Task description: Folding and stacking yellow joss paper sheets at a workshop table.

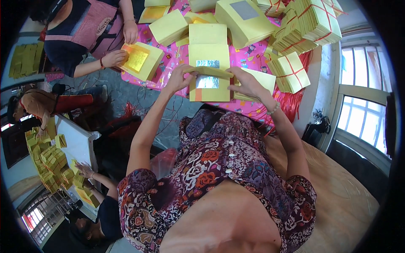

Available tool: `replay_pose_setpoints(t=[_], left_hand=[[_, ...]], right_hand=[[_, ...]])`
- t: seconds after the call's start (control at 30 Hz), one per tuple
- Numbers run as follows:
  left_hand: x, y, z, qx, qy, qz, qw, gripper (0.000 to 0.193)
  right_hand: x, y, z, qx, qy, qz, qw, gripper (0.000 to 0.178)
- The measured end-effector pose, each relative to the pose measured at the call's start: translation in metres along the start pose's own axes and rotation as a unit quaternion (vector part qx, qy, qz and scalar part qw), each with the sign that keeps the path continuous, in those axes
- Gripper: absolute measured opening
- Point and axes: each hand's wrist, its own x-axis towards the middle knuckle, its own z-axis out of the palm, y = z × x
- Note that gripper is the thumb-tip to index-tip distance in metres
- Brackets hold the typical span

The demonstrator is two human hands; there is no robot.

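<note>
My left hand pinches the left end of a thin, bowed sheaf of yellow joss paper. At its right end, my right hand holds the sheaf with the upper fingers, the thumb side spread lower down. The sheaf is raised edge-on over a yellow paper stack lying in front of me. Silver foil patches show on the paper below and behind the sheaf, and an orange strip marks the near left corner. Another yellow stack lies beside my right hand, partly covered by it.
A co-worker's hands touch a yellow stack with gold foil at the left. Bundles tied with red string and loose yellow stacks crowd the pink patterned tablecloth. Other people work at a white table on the left.
</note>
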Motion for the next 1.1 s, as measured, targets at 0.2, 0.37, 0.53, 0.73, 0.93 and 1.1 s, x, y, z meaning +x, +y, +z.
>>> replay_pose_setpoints(t=[0.2,0.37,0.53,0.73,0.93,1.1], left_hand=[[0.011,0.008,-0.001,-0.034,-0.016,-0.14,0.989,0.036],[0.004,0.015,0.015,-0.024,0.048,-0.197,0.979,0.053],[-0.005,0.031,0.026,-0.104,0.116,-0.212,0.965,0.061],[-0.012,0.056,0.023,-0.095,0.124,-0.227,0.961,0.068],[-0.022,0.06,0.032,-0.124,0.124,-0.244,0.954,0.062],[-0.022,0.062,0.035,-0.16,0.149,-0.208,0.953,0.052]], right_hand=[[0.017,0.012,0.026,0.067,0.175,0.109,0.976,0.031],[0.016,0.014,0.039,0.041,0.191,0.17,0.966,0.031],[0.01,0.0,0.036,0.051,0.182,0.215,0.958,0.031],[0.007,-0.01,0.039,0.062,0.164,0.285,0.942,0.032],[0.001,-0.013,0.043,0.018,0.151,0.284,0.947,0.031],[0.0,-0.016,0.041,0.03,0.129,0.308,0.942,0.032]])
